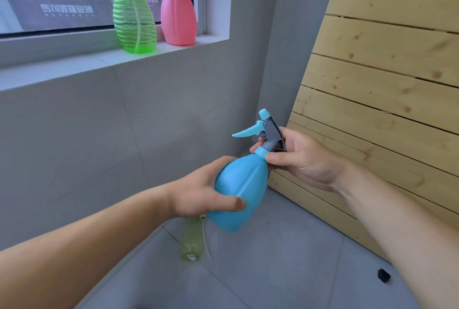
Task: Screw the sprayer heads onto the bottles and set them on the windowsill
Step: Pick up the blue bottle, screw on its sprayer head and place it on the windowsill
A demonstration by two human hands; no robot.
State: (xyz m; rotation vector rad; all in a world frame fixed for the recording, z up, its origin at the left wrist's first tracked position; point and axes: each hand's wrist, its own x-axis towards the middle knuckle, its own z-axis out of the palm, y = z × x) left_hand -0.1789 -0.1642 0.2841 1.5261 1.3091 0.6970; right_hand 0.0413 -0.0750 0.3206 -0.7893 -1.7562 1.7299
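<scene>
Blue plastic bottle (239, 189) is held in mid-air, tilted with its neck up and to the right, in front of the grey tiled wall (99, 135). Left hand (198, 194) is closed around the bottle's body, thumb lying across the front near the base. Right hand (300, 157) has its grip closed on the sprayer head (268, 132), fingers wrapped about the grey stem just above the blue collar; the blue trigger points left and the nozzle stands uppermost. The head sits on the bottle's neck; whether it is fully tightened cannot be told. On the windowsill (74, 67) above and to the left stand two upright bottles side by side, close together: a clear green bottle (134, 20) with a green-and-white head, and a pink bottle (178, 15) with a black head. Below the hands a pale yellow-green bottle (192, 244) lies on its side on the grey floor (273, 271), a thin white tube beside it. Slatted wooden panel (385, 85) leans at the right. A small black object (383, 275) lies on the floor near the panel.
</scene>
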